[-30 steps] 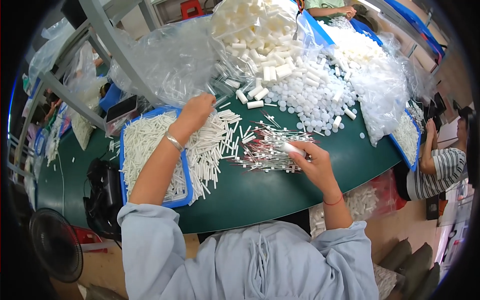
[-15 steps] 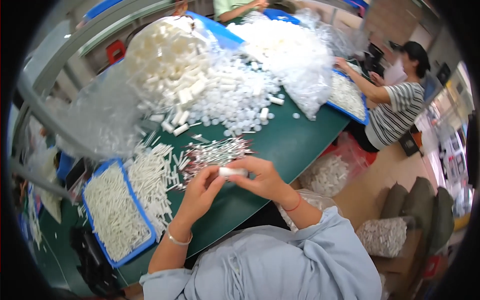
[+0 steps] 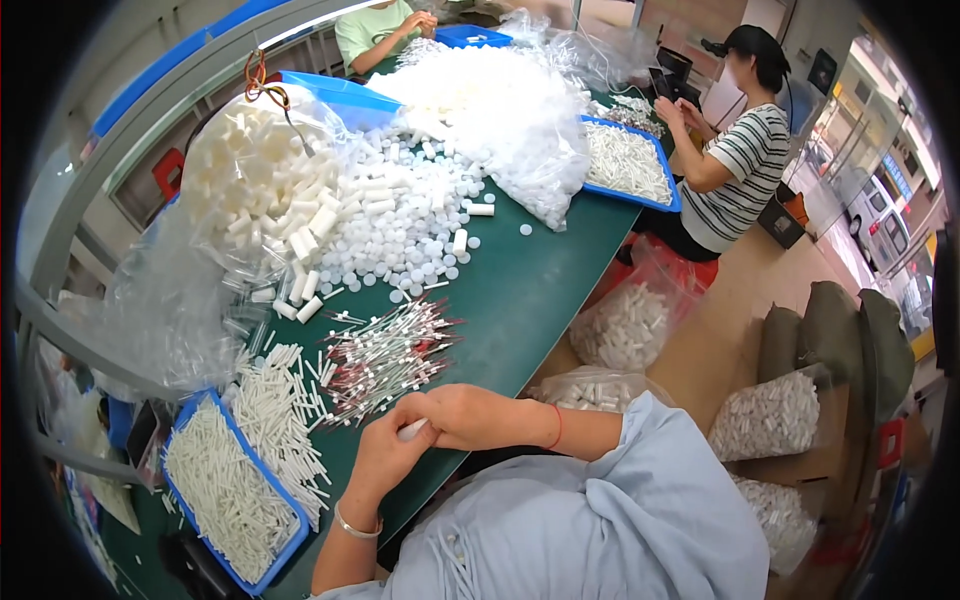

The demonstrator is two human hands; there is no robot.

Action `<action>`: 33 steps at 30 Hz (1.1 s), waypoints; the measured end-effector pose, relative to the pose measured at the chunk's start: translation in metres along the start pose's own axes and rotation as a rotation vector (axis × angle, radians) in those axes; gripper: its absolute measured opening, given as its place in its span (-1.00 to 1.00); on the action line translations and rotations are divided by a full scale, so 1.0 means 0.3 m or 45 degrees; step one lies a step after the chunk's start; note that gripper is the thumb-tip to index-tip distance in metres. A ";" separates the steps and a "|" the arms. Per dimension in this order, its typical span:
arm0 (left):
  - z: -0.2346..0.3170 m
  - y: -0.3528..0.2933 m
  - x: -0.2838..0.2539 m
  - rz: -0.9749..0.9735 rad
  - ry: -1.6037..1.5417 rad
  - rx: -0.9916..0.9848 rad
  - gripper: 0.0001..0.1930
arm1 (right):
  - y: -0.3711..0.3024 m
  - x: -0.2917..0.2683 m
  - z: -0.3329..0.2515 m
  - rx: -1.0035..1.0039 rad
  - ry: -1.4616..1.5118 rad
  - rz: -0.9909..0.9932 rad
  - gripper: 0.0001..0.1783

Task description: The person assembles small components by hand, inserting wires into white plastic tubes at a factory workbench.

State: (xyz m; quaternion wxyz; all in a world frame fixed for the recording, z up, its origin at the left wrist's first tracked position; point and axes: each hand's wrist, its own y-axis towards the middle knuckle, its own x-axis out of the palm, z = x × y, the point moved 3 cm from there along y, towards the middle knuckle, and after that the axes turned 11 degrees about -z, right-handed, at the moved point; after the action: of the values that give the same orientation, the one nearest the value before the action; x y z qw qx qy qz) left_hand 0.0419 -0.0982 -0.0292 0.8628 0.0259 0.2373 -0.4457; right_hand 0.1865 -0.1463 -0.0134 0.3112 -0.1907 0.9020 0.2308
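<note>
My left hand (image 3: 388,450) and my right hand (image 3: 465,415) meet over the table's near edge. Both are closed around a white cylinder (image 3: 412,430), mostly covered by fingers and thumbs. Just beyond them lies a heap of thin white stems with red ends (image 3: 390,355). Loose white sticks (image 3: 275,420) are spread to the left, beside a blue tray (image 3: 288,555) full of similar sticks. Farther back, pale round discs (image 3: 385,255) lie scattered among white cylinders (image 3: 310,235).
A clear bag of white cylinders (image 3: 240,165) and a large bag of white pieces (image 3: 530,150) stand on the green table (image 3: 530,270). One co-worker (image 3: 740,160) sits at the right by another blue tray (image 3: 660,205). Filled bags (image 3: 765,415) rest on the floor.
My head view has shifted, so the table sits differently in the picture. My hands have closed in on the white cylinder, which showed plainly between my fingertips before.
</note>
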 end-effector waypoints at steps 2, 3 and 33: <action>-0.014 0.000 -0.010 -0.047 -0.236 -0.207 -0.76 | 0.000 -0.024 0.004 0.224 0.187 0.006 -0.50; -0.026 -0.001 -0.018 -0.047 -0.439 -0.181 -0.79 | -0.007 -0.031 0.018 0.185 0.266 0.053 -0.46; -0.043 0.009 0.043 0.040 -1.179 -0.099 -0.60 | 0.033 0.159 0.107 0.182 2.122 0.004 -0.53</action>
State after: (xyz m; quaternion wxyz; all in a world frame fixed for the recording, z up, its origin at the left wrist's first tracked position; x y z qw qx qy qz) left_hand 0.0453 -0.1031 -0.0467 0.8849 -0.2046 -0.1567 -0.3881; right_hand 0.1617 -0.1306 -0.0639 -0.4468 -0.2775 0.8494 -0.0433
